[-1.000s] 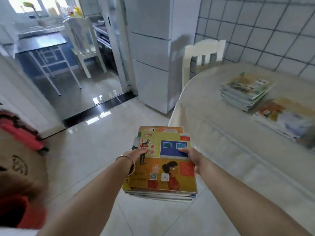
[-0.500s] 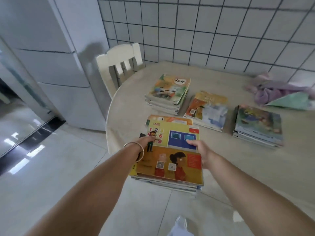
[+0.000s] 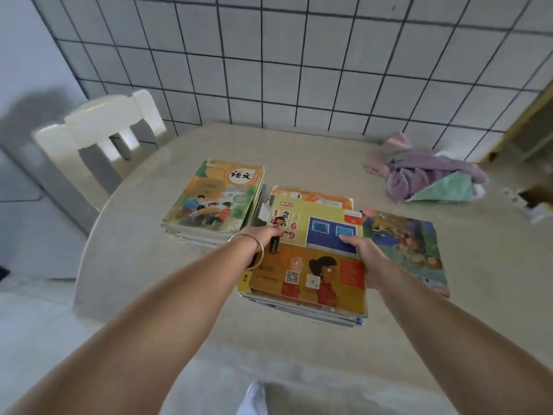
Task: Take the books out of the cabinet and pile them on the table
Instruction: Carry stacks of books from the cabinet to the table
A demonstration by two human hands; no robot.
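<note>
Gripping a stack of books, left hand and right hand at opposite edges, thumbs on top

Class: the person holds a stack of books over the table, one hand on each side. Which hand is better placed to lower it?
Neither alone. The left hand grips the book stack at its left edge, the right hand its right edge. Lowering to the table likely needs both.

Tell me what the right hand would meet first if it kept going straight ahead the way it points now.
Likely nothing soon. The right hand, gripping the carried stack of books, points toward the tiled wall. The pile lies just right of that line, though depth is unclear.
</note>
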